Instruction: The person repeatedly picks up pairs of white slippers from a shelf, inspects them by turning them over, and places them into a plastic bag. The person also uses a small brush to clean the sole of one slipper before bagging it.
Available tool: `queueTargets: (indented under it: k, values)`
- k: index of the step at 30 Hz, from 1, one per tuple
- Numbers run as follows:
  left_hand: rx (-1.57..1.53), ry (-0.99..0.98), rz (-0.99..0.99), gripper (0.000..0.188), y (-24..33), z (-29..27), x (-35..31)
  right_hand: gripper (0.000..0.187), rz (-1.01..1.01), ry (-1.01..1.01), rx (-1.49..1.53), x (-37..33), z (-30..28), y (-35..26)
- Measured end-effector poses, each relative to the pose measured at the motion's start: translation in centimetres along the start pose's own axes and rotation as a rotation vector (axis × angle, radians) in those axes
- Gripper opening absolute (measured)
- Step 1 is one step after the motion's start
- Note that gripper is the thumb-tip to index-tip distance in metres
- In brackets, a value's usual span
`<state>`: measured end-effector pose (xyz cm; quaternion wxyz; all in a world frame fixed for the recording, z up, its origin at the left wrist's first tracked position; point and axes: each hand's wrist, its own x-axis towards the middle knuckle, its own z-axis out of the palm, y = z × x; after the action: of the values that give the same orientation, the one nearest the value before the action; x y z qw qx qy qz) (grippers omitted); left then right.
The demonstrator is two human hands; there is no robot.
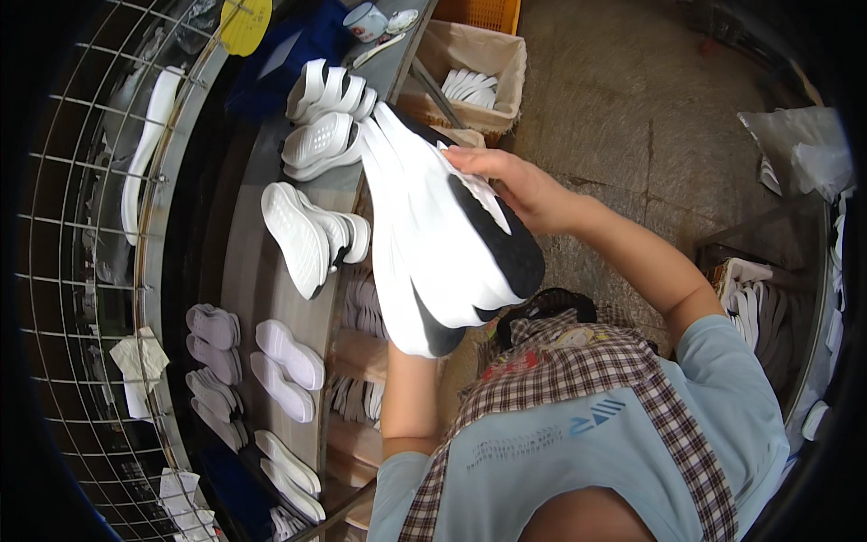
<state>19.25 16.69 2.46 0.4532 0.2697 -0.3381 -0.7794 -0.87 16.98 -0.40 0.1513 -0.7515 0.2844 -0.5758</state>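
You are wearing a light blue shirt and a checked apron point(578, 370), and you are holding a fanned stack of white shoe soles point(433, 226) up in front of your chest, just above the edge of the long grey workbench point(248, 271). Your left hand is hiding under the bottom of the stack, where only the forearm is showing, so you cannot tell how its fingers are closing. Your right hand point(515, 185) is lying on top of the stack with its fingers curling over the upper soles, gripping them. On the bench beside the stack, more white soles point(307, 235) are lying in pairs, with grey ones point(214, 327) nearer the wire mesh guard point(81, 226). Farther off, a cardboard box point(470, 72) is holding more white soles, and a cup point(366, 20) is standing at the bench's far end.
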Motion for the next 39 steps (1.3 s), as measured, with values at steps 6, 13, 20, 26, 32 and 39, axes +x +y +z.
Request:
queueTargets:
  k: [6,13,20,26,32,39]
  values:
    - [-0.124,0.007,-0.09,0.047,0.6,-0.4,0.3,0.045,0.619,-0.006,0.802,-1.3,-0.7,-1.7]
    - [-0.077,0.087,-0.093,0.045,-0.1,-2.5,0.5,0.06,0.736,0.125,0.908,-1.7,0.6,-4.1]
    - [-0.1,0.045,-0.105,0.046,-0.3,-2.6,0.5,0.072,0.731,0.15,0.838,-1.7,0.8,-4.4]
    - [-0.065,0.082,-0.028,0.043,-0.2,-1.8,-0.1,0.06,0.648,0.143,0.922,-1.9,1.0,-4.2]
    - [-0.015,0.203,-0.049,0.041,0.1,-0.2,-0.9,0.06,0.634,0.137,0.894,-1.8,1.1,-4.6]
    - [0.034,0.222,-0.071,0.043,-0.2,-0.3,-1.1,0.073,0.594,0.142,0.756,-1.8,1.9,-4.8]
